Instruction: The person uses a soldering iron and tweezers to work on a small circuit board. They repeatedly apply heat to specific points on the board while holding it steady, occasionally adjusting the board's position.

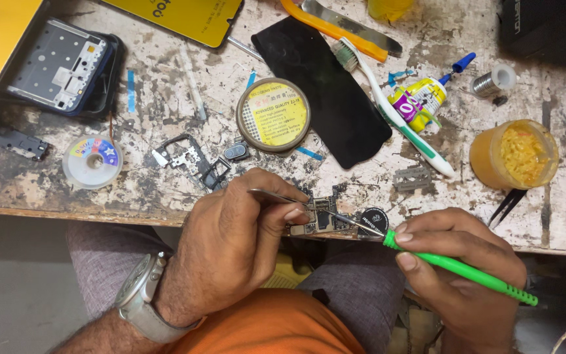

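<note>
At the worn workbench's [165, 196] six-o'clock edge lies a small green phone circuit board [320, 216], the left hand [230, 242] pinching metal tweezers [273, 195] over it, the right hand [460, 269] gripping a green-handled soldering iron [456, 265] from four o'clock.

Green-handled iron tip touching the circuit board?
Touching. Head view: the tip of the green-handled iron in the right hand lands on the circuit board, no gap visible; the left hand holds tweezers there.
</note>
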